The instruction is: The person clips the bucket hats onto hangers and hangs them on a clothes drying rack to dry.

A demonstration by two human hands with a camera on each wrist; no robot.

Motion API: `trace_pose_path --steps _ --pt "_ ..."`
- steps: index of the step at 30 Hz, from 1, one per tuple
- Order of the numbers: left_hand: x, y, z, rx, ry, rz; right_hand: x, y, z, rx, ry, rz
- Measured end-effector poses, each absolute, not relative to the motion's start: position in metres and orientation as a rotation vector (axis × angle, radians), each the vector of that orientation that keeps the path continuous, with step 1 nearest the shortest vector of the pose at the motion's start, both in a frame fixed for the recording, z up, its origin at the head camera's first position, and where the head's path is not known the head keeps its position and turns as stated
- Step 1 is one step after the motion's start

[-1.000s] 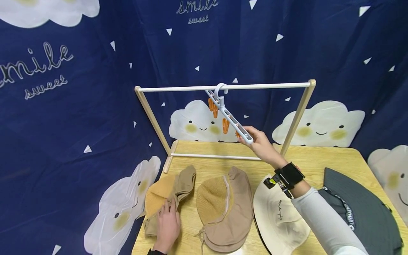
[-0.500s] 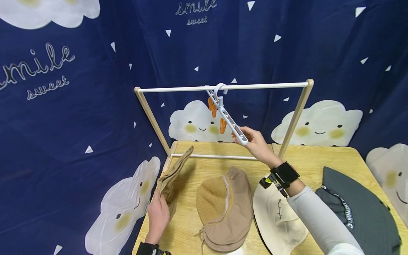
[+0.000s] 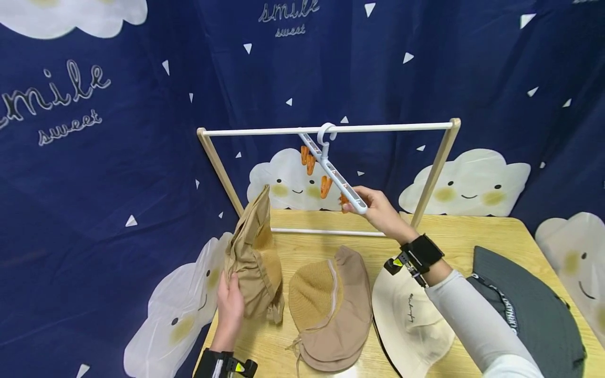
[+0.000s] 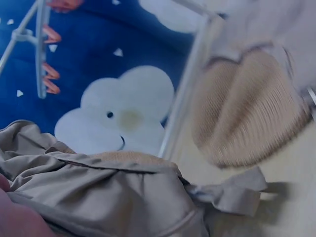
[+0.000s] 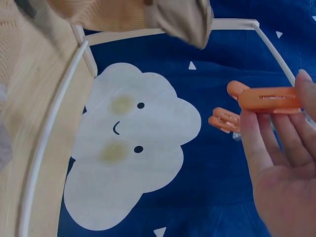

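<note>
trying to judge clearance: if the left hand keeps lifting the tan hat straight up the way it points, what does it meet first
Probably the rack's white top bar. The left hand holds the tan hat upright, its tip just below that bar. Depth is unclear, so it might pass in front.

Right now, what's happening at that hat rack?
A person is at a wooden table with a small rack. The left hand holds a tan hat up off the table. The right hand holds the low end of a white clip hanger hooked on the rack's top bar, fingers at an orange clip. Three more hats lie flat.
</note>
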State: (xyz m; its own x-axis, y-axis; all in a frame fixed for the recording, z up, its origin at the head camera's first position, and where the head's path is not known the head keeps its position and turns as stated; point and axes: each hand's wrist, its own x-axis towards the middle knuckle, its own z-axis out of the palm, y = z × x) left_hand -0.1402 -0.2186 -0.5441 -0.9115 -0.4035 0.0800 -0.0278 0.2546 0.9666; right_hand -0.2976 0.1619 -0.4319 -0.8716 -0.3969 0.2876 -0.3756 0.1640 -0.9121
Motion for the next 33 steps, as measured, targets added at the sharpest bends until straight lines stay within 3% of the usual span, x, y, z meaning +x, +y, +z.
trace_pose_path --steps 10,24,33 --pt "-0.153 -0.201 -0.535 0.15 -1.493 -2.52 -0.304 0.171 -0.433 -0.702 2.3 -1.898" --pt "-0.166 -0.17 -0.526 0.276 -0.821 -3.046 -0.302 0.163 -0.43 -0.724 2.29 -1.97" --pt "-0.182 -0.149 -0.503 0.168 -0.399 -3.289 -0.298 0.161 -0.425 -0.729 2.297 -1.989"
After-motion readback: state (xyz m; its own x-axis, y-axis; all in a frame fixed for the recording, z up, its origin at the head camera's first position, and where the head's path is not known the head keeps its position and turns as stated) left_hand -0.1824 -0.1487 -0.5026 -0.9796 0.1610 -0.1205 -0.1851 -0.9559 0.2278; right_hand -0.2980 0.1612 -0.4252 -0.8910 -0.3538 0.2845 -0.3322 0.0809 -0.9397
